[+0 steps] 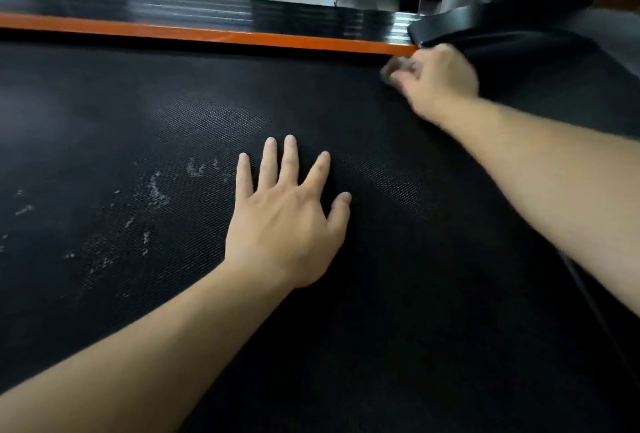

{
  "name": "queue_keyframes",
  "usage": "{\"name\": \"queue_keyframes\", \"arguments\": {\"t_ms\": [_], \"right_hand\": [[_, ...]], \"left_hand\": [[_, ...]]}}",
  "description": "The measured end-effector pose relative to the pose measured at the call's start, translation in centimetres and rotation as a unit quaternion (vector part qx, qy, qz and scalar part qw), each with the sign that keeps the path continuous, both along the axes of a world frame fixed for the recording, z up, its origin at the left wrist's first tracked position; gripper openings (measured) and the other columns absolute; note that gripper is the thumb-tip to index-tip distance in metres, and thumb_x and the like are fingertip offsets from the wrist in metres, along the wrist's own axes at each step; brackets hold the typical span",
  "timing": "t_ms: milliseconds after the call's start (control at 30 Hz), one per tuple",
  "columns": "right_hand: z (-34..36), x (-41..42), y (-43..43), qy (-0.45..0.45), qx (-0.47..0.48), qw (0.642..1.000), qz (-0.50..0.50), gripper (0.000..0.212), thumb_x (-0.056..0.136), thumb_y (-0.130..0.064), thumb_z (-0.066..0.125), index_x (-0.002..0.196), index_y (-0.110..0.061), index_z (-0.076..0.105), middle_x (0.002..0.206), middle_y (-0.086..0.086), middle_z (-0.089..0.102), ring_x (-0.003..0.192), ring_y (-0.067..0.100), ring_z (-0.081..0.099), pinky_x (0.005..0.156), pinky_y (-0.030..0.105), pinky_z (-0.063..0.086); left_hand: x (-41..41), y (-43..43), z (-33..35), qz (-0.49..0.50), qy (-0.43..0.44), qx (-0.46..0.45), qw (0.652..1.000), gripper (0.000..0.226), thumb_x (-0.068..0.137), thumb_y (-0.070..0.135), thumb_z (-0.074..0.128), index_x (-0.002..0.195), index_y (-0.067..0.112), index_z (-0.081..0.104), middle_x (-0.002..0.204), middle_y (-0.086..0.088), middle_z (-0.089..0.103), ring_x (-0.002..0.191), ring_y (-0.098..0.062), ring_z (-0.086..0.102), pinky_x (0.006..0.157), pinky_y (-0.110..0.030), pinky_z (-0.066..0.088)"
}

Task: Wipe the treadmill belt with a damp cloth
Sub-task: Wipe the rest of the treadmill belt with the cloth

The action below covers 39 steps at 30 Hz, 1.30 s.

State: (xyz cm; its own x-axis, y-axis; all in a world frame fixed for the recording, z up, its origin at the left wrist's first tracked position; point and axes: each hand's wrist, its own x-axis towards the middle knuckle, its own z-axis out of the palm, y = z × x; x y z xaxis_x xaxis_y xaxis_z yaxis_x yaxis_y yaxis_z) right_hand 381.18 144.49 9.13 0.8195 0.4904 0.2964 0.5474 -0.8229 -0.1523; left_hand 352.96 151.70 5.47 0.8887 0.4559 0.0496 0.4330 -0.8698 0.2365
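Both arms stretch out over the black belt (381, 294). Left hand (287, 217) lies flat on the belt, fingers straight and spread, holding nothing. Right hand (436, 75) is far out at the corner by the orange strip (207, 32), fingers curled round a small grey cloth (391, 72), which looks blurry. I think it is wiping that far edge. White dusty marks (156, 190) sit left of the flat hand, so the cloth should go there next, pressing down.
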Motion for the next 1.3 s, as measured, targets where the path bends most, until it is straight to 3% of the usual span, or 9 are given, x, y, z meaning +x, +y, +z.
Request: {"name": "queue_keyframes", "arguments": {"t_ms": [67,233,400,567,733,900,1067,1200,1300], "right_hand": [[0.9,2.3,-0.2,-0.011,-0.017,0.994,-0.105,0.047,0.092,-0.055,0.055,0.113,-0.016,0.068,0.119,0.016,0.058,0.108,0.038,0.058,0.086,0.041,0.046],[0.0,0.6,-0.3,-0.026,-0.043,0.998,0.032,0.040,0.092,-0.052,0.060,0.107,-0.017,0.072,0.112,0.016,0.057,0.105,0.038,0.057,0.085,0.041,0.047],[1.2,1.4,-1.7,-0.020,-0.029,0.995,-0.089,0.047,0.094,-0.053,0.054,0.102,-0.009,0.070,0.111,0.019,0.061,0.102,0.039,0.060,0.080,0.039,0.047],[-0.6,-3.8,-3.0,-0.002,-0.002,0.998,0.064,0.036,0.091,-0.055,0.058,0.080,-0.021,0.060,0.089,0.007,0.050,0.080,0.024,0.048,0.068,0.033,0.038],[0.9,-2.1,-3.8,-0.026,-0.016,0.995,-0.095,0.047,0.096,-0.053,0.051,0.109,-0.012,0.069,0.111,0.015,0.056,0.101,0.037,0.059,0.083,0.040,0.048],[-0.1,-6.1,-4.1,-0.018,-0.045,0.998,0.038,0.041,0.094,-0.055,0.054,0.095,-0.016,0.067,0.101,0.010,0.055,0.093,0.029,0.057,0.072,0.035,0.041],[1.1,-4.2,-4.8,-0.011,-0.009,0.993,-0.117,0.045,0.095,-0.050,0.053,0.117,-0.013,0.067,0.118,0.015,0.056,0.107,0.036,0.058,0.081,0.038,0.043],[-0.7,-9.4,-4.8,0.007,-0.001,0.999,0.051,0.035,0.091,-0.053,0.059,0.090,-0.018,0.066,0.097,0.008,0.054,0.084,0.026,0.054,0.067,0.033,0.040],[0.2,-7.2,-6.9,-0.009,-0.032,0.999,0.001,0.038,0.091,-0.054,0.059,0.095,-0.017,0.068,0.097,0.010,0.055,0.088,0.031,0.058,0.071,0.035,0.044]], "left_hand": [[0.1,0.0,0.1,0.001,-0.004,0.000,1.000,0.068,0.100,0.065,0.016,0.161,0.036,0.010,0.171,-0.007,-0.003,0.156,-0.025,-0.014,0.125,-0.051,-0.010],[0.1,-0.1,0.2,0.003,0.001,-0.001,1.000,0.068,0.099,0.066,0.016,0.161,0.037,0.008,0.171,-0.007,-0.005,0.156,-0.024,-0.016,0.124,-0.050,-0.012],[0.1,0.0,0.1,0.003,0.000,0.000,1.000,0.069,0.099,0.067,0.017,0.161,0.037,0.010,0.171,-0.007,-0.004,0.156,-0.024,-0.015,0.124,-0.051,-0.011],[0.1,0.0,0.1,0.004,0.002,0.001,1.000,0.069,0.099,0.067,0.016,0.161,0.036,0.011,0.171,-0.008,-0.002,0.157,-0.025,-0.013,0.125,-0.051,-0.009],[0.0,0.0,0.1,0.004,-0.004,0.002,1.000,0.069,0.099,0.066,0.017,0.161,0.036,0.013,0.171,-0.008,-0.001,0.157,-0.025,-0.011,0.125,-0.052,-0.009],[0.0,-0.1,0.1,0.002,0.002,-0.001,1.000,0.069,0.099,0.066,0.017,0.161,0.036,0.013,0.171,-0.009,-0.001,0.157,-0.026,-0.011,0.125,-0.052,-0.009],[0.1,0.0,0.0,0.001,-0.001,0.003,1.000,0.069,0.099,0.066,0.017,0.161,0.035,0.014,0.171,-0.009,0.001,0.157,-0.027,-0.010,0.124,-0.053,-0.008],[0.0,-0.1,0.1,0.001,0.007,0.000,1.000,0.069,0.099,0.066,0.017,0.161,0.036,0.013,0.171,-0.010,0.000,0.157,-0.027,-0.011,0.124,-0.053,-0.009],[0.0,-0.1,0.1,-0.002,0.007,0.001,1.000,0.069,0.099,0.066,0.017,0.161,0.035,0.013,0.171,-0.010,0.000,0.157,-0.027,-0.011,0.124,-0.053,-0.008]]}}
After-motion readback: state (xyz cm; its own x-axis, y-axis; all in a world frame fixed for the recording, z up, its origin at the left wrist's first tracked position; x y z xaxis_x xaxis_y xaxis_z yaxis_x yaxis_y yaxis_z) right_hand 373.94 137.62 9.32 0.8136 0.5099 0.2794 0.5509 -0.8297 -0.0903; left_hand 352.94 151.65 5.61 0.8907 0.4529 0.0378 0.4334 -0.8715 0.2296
